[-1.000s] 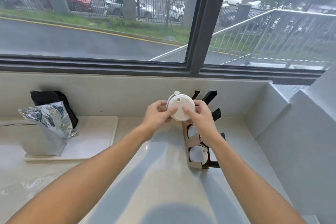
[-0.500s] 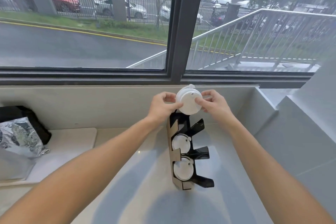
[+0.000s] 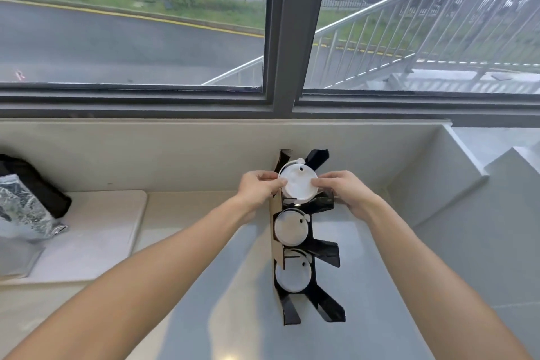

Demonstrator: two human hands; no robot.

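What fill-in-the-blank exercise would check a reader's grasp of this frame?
The left hand and right hand both grip the cup nearest the ____.
Counting that cup's lid, ____ white lids show along the carrier.
The foil bag stands on the person's ____ side.
Missing words: window; three; left.

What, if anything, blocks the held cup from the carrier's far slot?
Nothing visible does. The left hand and right hand hold the cup directly over the carrier at its far end. The middle cup and near cup sit in their own slots, clear of it. The far slot itself is hidden under the cup.
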